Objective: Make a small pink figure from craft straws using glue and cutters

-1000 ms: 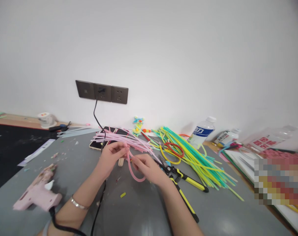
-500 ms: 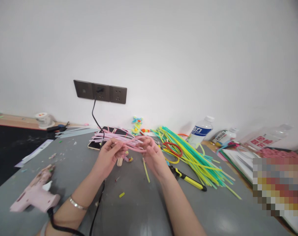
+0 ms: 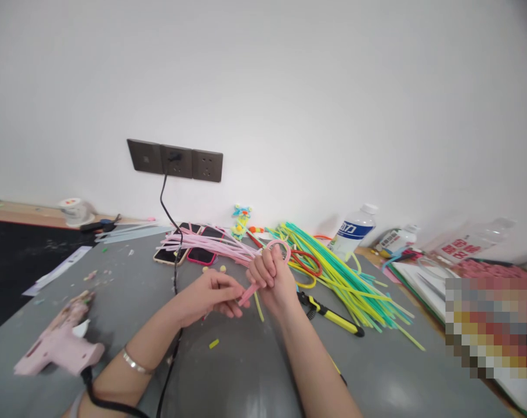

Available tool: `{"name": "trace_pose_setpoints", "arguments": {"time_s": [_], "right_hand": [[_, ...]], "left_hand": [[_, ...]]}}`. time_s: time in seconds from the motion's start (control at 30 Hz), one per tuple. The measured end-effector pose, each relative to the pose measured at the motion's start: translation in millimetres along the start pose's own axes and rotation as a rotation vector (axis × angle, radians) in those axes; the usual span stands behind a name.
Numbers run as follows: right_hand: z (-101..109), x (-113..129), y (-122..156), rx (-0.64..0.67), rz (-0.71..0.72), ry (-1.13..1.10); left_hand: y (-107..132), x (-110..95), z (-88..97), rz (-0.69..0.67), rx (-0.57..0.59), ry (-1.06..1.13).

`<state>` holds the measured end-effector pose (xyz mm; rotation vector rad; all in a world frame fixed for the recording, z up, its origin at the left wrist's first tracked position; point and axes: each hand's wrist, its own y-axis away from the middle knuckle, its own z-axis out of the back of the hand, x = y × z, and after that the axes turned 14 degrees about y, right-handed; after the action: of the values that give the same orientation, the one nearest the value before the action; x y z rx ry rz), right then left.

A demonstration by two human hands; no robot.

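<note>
My right hand (image 3: 274, 278) is closed around a bent pink pipe cleaner (image 3: 248, 294). Its rounded loop rises above the fist, and its lower end sticks out toward the left. At that end, the thumb and fingertips of my left hand (image 3: 217, 296) pinch it. Behind my hands lies a bunch of pink pipe cleaners (image 3: 211, 244), partly over phones (image 3: 201, 256). Just right of my right wrist are pliers with yellow-and-black handles (image 3: 333, 316). My palm hides the middle of the held pipe cleaner.
A pink glue gun (image 3: 58, 348) lies at left, its black cord (image 3: 176, 273) crossing the table. Green and yellow pipe cleaners (image 3: 342, 278) spread at right, near a water bottle (image 3: 353, 232). A small colourful figure (image 3: 241, 223) stands by the wall. Books (image 3: 420, 290) lie far right.
The wide pink loop held between both hands is now gathered in my right fist. My left hand has moved down and right to the pipe cleaner's lower end.
</note>
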<state>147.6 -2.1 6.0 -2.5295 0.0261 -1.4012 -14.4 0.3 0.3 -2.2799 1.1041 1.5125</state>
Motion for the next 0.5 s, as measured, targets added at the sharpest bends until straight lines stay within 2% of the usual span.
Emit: {"name": "trace_pose_setpoints", "arguments": {"time_s": [0.1, 0.27, 0.5], "right_hand": [[2.0, 3.4, 0.2, 0.035, -0.06, 0.047], [2.5, 1.3, 3.1, 0.106, -0.136, 0.163], [2.2, -2.0, 4.7, 0.205, -0.118, 0.157]], "left_hand": [[0.7, -0.7, -1.1, 0.058, 0.046, -0.058], [0.2, 2.8, -1.7, 0.081, 0.028, -0.047], [0.7, 6.4, -1.0, 0.116, 0.028, -0.035]]}}
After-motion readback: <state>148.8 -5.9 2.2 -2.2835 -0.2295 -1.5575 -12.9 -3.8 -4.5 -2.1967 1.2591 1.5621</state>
